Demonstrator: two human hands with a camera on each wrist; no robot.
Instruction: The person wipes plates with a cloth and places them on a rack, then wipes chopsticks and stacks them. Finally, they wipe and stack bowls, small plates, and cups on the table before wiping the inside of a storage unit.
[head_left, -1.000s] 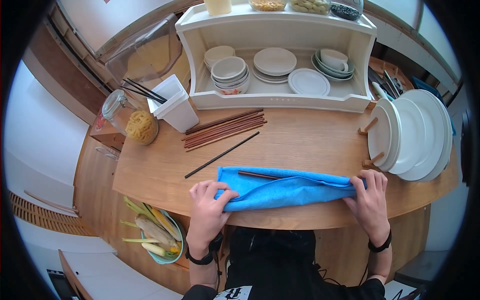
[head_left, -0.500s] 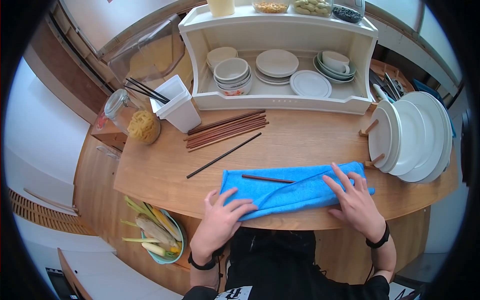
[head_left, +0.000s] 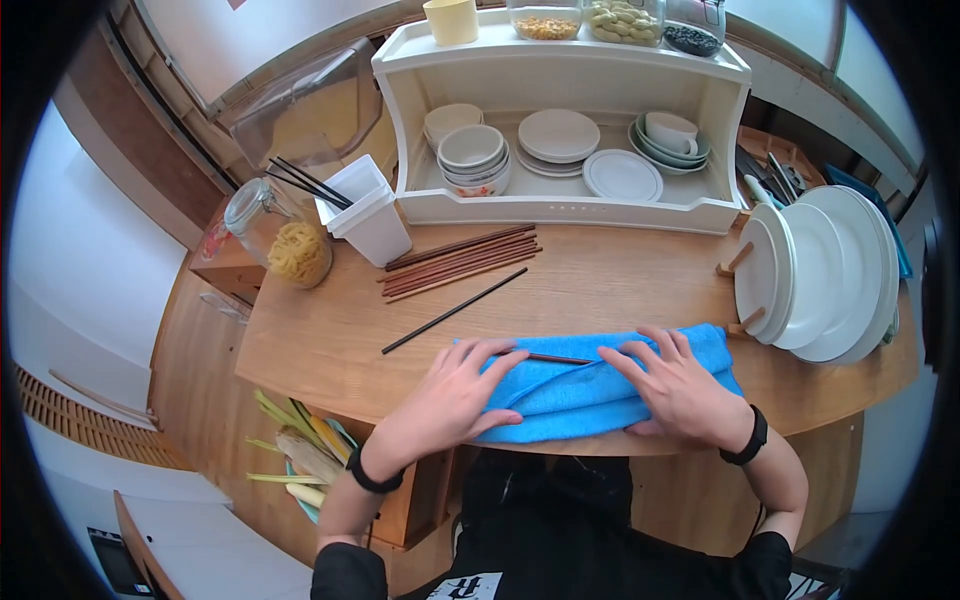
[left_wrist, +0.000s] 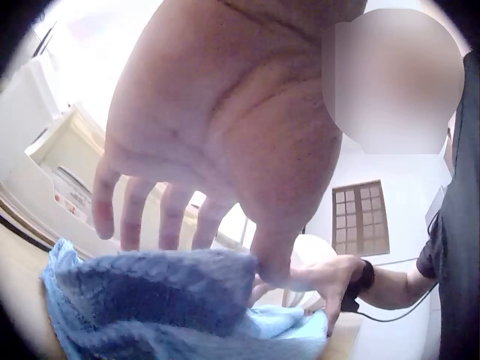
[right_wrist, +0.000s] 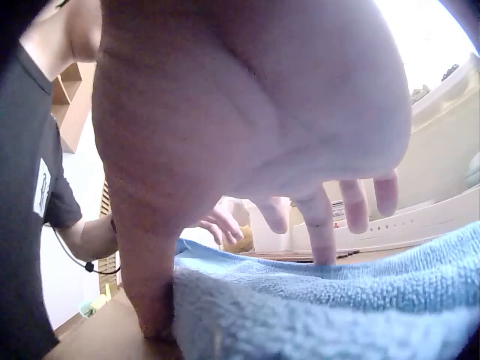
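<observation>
A folded blue towel [head_left: 560, 405] lies along the table's near edge, with a dark brown chopstick [head_left: 558, 359] on it, partly covered by hands and cloth. My left hand [head_left: 440, 395] spans the towel's left part. Its fingertips lie near the chopstick's left end, and the thumb touches the front of the cloth. Over the right part is my right hand [head_left: 685, 395], its fingers spread near the chopstick's other end and its thumb at the near edge. In the left wrist view, straight fingers [left_wrist: 174, 214] reach down behind a raised towel fold [left_wrist: 157, 289].
Beyond the towel lie a single black chopstick [head_left: 455, 312] and a row of brown chopsticks [head_left: 465, 262]. A white holder [head_left: 375, 215] and pasta jar [head_left: 298, 250] stand at left. Racked plates [head_left: 820, 270] are at right; a white shelf [head_left: 570, 212] with dishes stands behind.
Both hands have moved inward along the towel; earlier they gripped its ends, then loosened. The towel's fold has opened further, and its left part is now under the left hand.
</observation>
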